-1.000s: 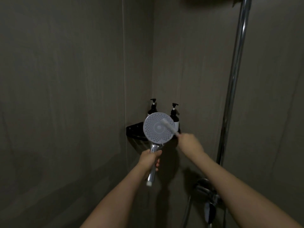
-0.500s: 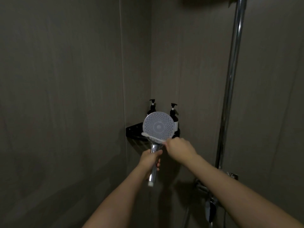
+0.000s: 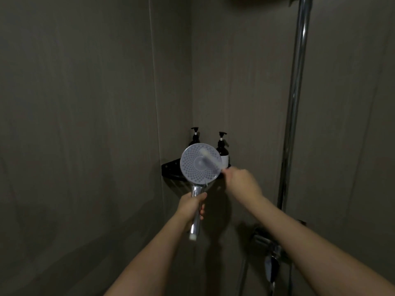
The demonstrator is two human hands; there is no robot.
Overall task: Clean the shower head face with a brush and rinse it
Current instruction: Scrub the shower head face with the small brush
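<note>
Hands first. Left hand (image 3: 192, 205) is wrapped round the chrome handle (image 3: 196, 212) of the shower head (image 3: 200, 163), just under the disc. Right hand (image 3: 240, 182) sits just right of the disc's lower rim, fingers curled round the end of the brush (image 3: 206, 160); the pinch itself is blurred and I cannot make out the finger placement.

Change: half a second ago the brush lay low, across the bottom rim of the face, with the right hand close beneath the disc. Now the brush crosses the upper right of the face, tip near the top, smeared by motion, and the right hand has swung out to the right of the disc. A second ago it was in much the same upper-right spot. Reads as back-and-forth strokes, so scrubbing is under way, not finished. No water visible on or from the head; rinse looks not yet begun.

Orientation: the face points back toward the wearer, nozzle pattern in plain sight. Long axis of the head runs near vertical, disc up, hose end down, leaning slightly. Brush axis runs diagonal, from the right hand up and left across the face.

Outward: behind the disc, a black corner shelf (image 3: 171, 167) with two pump bottles (image 3: 222, 150). Well right of the head, a chrome riser pipe (image 3: 297, 103); below right, the mixer valve (image 3: 267, 240), dim.
</note>
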